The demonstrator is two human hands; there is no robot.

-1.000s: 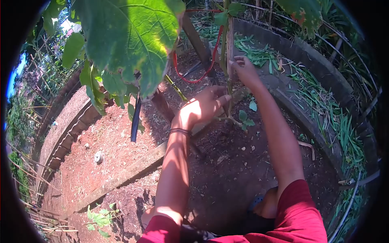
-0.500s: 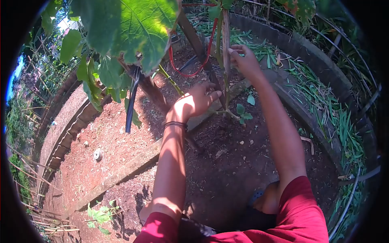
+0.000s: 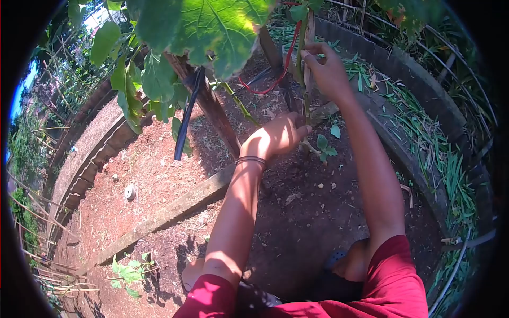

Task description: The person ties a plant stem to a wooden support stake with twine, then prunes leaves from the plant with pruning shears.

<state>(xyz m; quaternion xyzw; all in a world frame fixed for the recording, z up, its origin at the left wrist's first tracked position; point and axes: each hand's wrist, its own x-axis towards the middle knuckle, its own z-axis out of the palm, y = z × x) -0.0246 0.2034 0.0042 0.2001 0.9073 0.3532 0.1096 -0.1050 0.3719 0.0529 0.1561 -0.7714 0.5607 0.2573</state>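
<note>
A green plant stem rises beside a thin, pale wooden stake at the upper middle. My right hand is closed around the stem from the right, thumb and bent fingers at stem and stake. Lower down, my left hand reaches the stem's foot, thumb stretched out and apart from the fingers; some fingertips are hidden. A red cord hangs in a loop to the left of the stem. Just behind my left hand stands a dark, flat bar. Small leaves grow near the stem's base.
Large leaves overhang the upper left. A thick brown stake with a black strip stands left of my hands. A narrow concrete edging crosses the soil. A white spool and a small plant are at left.
My left hand has moved right, closer to the stem's foot. My right hand has slid slightly up along the stem and stake. The whole view has shifted a little.
</note>
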